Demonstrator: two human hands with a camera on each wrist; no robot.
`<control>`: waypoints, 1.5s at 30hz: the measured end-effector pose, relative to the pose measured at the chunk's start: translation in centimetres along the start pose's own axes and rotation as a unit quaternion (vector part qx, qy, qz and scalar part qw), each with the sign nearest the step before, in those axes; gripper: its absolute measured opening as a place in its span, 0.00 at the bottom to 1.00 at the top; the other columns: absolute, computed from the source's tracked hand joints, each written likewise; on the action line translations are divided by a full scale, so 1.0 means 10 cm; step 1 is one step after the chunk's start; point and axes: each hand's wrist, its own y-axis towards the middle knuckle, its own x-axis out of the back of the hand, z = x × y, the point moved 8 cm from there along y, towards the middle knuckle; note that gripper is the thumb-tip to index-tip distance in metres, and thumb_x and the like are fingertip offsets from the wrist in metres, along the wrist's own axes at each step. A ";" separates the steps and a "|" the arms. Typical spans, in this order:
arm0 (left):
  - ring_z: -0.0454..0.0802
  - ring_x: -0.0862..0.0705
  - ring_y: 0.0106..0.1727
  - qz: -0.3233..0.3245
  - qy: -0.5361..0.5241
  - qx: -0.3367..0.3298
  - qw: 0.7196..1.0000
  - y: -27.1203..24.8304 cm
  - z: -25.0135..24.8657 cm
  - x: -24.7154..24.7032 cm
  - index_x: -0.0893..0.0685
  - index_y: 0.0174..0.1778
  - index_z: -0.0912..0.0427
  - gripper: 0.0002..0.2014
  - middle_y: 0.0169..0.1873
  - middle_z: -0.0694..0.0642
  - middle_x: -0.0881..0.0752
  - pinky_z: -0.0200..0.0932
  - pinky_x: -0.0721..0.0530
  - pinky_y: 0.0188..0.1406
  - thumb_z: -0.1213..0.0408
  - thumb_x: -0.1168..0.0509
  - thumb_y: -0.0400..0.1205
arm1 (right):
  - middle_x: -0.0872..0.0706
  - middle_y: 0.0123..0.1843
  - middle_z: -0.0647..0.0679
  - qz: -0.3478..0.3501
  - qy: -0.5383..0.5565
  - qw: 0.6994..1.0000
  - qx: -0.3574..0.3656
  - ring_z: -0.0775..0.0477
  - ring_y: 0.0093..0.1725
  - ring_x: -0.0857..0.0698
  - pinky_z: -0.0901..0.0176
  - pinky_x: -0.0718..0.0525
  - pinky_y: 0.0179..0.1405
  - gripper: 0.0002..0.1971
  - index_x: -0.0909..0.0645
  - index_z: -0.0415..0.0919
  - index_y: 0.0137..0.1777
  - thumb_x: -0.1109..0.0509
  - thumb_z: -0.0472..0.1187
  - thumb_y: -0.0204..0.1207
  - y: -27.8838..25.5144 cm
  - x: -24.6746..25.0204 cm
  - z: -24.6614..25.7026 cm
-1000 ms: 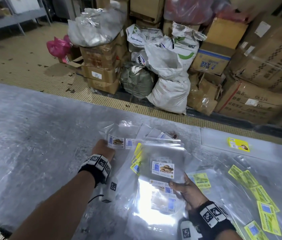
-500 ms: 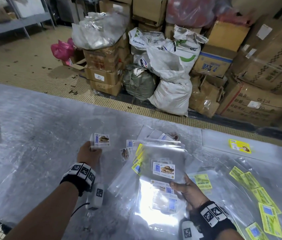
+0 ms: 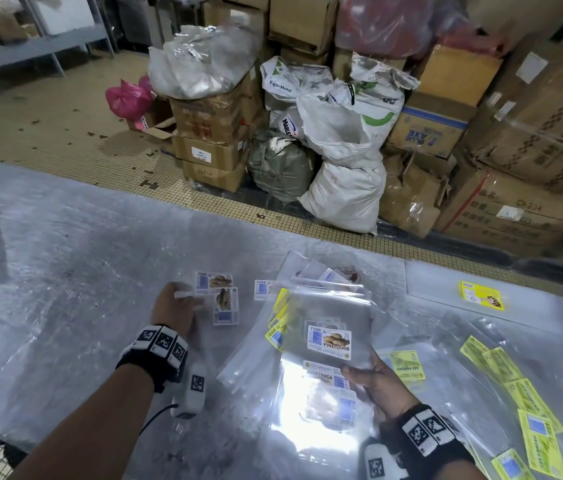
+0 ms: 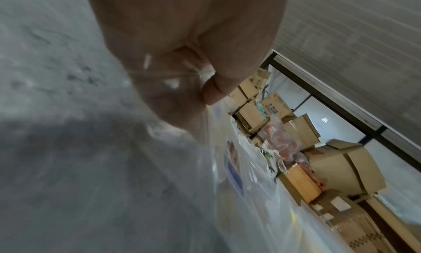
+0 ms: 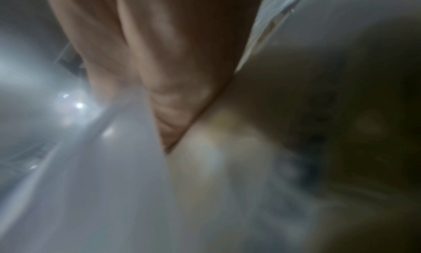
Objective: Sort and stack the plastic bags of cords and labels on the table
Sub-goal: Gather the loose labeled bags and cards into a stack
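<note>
Since a second ago your left hand (image 3: 174, 308) has drawn its clear bags (image 3: 216, 296) out to the left, away from the main stack (image 3: 328, 344), and a second white label now shows tilted below the first. Your fingers (image 4: 182, 102) and thumb are curled tight on the film's edge, a narrow pinch, so the bags hang from that one edge. Your right hand (image 3: 378, 384) holds the near right side of the stack, thumb on top over the labels; how the other fingers lie under it you cannot tell (the right wrist view is only blur). The stack rests on the plastic-covered table (image 3: 65, 306), with yellow-labelled bags (image 3: 515, 386) fanned out well apart to the right.

The risk, as I judge it, is slippage. The film is slick, and the bags in your left hand look already skewed, so one may slide free or land crooked. The stack is fanned too; if your right thumb lifts, the sheets could spread and mix with the yellow-labelled ones tucked at its left edge.
</note>
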 end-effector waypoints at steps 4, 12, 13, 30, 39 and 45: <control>0.57 0.20 0.37 -0.006 -0.001 0.016 1.000 -0.05 0.11 0.11 0.32 0.76 0.62 0.26 0.39 0.62 0.18 0.49 0.19 0.41 0.78 0.41 0.81 | 0.12 0.65 0.36 0.002 0.005 1.000 0.005 0.34 0.64 0.13 0.41 0.23 0.71 0.36 0.22 0.42 0.73 0.18 0.27 0.64 0.00 0.01 -0.02; 0.63 0.20 0.63 0.117 0.221 -0.027 0.968 -0.06 0.10 0.00 0.28 0.79 0.50 0.37 0.67 0.67 0.24 0.53 0.17 0.62 0.71 0.27 0.73 | 0.10 0.60 0.35 0.011 0.019 1.000 0.002 0.35 0.57 0.09 0.50 0.11 0.49 0.27 0.19 0.41 0.67 0.31 0.19 0.71 -0.07 -0.09 0.05; 0.64 0.24 0.68 0.134 0.271 -0.019 0.953 -0.09 0.13 -0.02 0.30 0.80 0.49 0.40 0.70 0.67 0.28 0.52 0.19 0.66 0.66 0.24 0.71 | 0.09 0.59 0.35 0.014 0.021 1.000 0.004 0.35 0.56 0.09 0.51 0.11 0.47 0.26 0.19 0.40 0.66 0.32 0.19 0.71 -0.07 -0.09 0.05; 0.59 0.29 0.73 0.079 0.331 -0.105 0.934 -0.26 0.06 -0.12 0.30 0.79 0.45 0.36 0.74 0.56 0.29 0.50 0.29 0.73 0.47 0.27 0.74 | 0.10 0.62 0.41 -0.016 -0.009 0.999 -0.036 0.37 0.61 0.11 0.41 0.24 0.70 0.47 0.22 0.52 0.71 0.10 0.37 0.48 -0.02 -0.02 -0.02; 0.69 0.19 0.61 -0.030 0.225 0.023 0.974 -0.12 0.31 0.43 0.18 0.68 0.56 0.20 0.64 0.67 0.19 0.58 0.19 0.64 0.55 0.33 0.81 | 0.10 0.62 0.39 -0.013 -0.013 0.999 -0.028 0.36 0.60 0.10 0.43 0.20 0.63 0.35 0.22 0.50 0.69 0.18 0.28 0.63 -0.04 -0.03 0.01; 0.70 0.28 0.72 -0.042 0.271 0.143 0.951 -0.32 0.60 0.62 0.42 0.82 0.39 0.29 0.75 0.68 0.33 0.67 0.31 0.71 0.46 0.41 0.84 | 0.10 0.61 0.38 -0.004 -0.019 0.999 -0.026 0.41 0.57 0.09 0.48 0.19 0.54 0.29 0.21 0.48 0.68 0.25 0.27 0.67 -0.04 -0.04 0.04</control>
